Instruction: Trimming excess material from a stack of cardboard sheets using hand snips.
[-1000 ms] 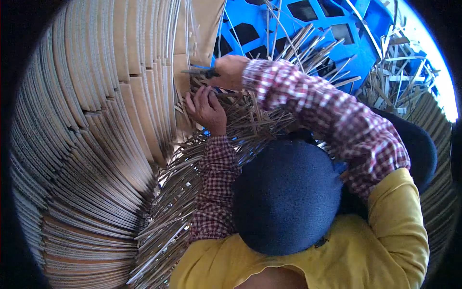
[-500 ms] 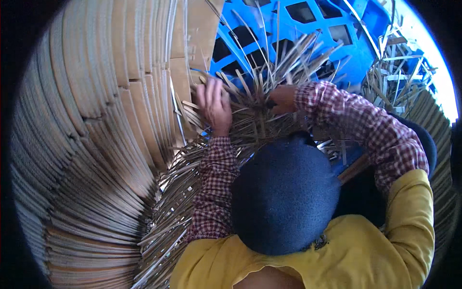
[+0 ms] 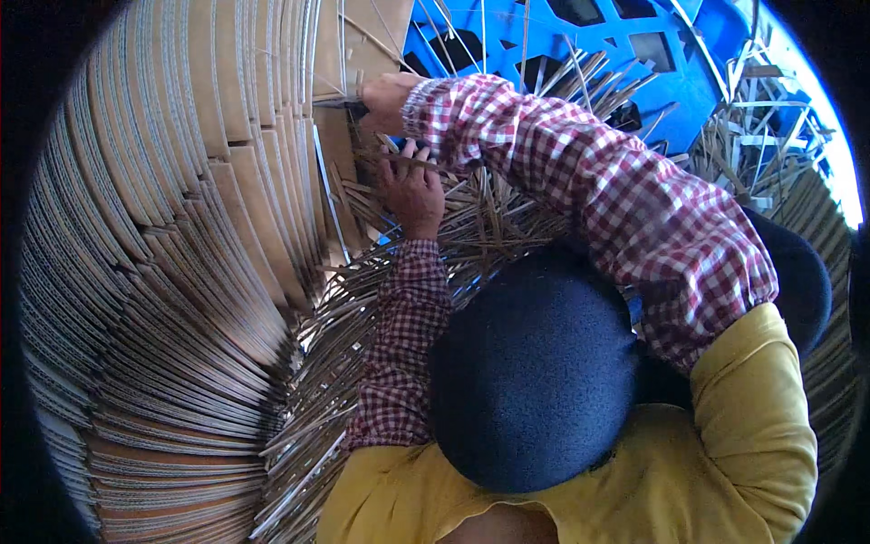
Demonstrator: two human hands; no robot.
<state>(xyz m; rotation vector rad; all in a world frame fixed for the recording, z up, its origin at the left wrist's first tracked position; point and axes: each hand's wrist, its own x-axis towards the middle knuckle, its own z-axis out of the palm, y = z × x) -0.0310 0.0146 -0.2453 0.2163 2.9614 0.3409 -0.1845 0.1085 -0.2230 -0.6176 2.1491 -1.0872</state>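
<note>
My right hand [image 3: 385, 102] is closed around a small dark tool [image 3: 352, 108], perhaps a blade. Its thin end points left against a flat cardboard sheet [image 3: 358, 50]; the grip is mostly hidden. Just below, my left hand [image 3: 415, 195] has bent fingers over a narrow cardboard strip [image 3: 385, 160], which they seem to grip. My right forearm, in a checked sleeve, crosses above a heap of loose cardboard strips [image 3: 494, 213] and hides some of it.
Tightly packed corrugated cardboard sheets [image 3: 136, 208] stand on edge along the left. A blue plastic crate [image 3: 580, 68] with holes lies beyond my hands. More strips [image 3: 757, 136] pile up at far right. My dark-clothed knee [image 3: 535, 372] rises in front of me.
My right hand has swung left and away from me, from the strip heap to the cardboard sheet. The left hand has dropped slightly toward me, and its fingers have bent.
</note>
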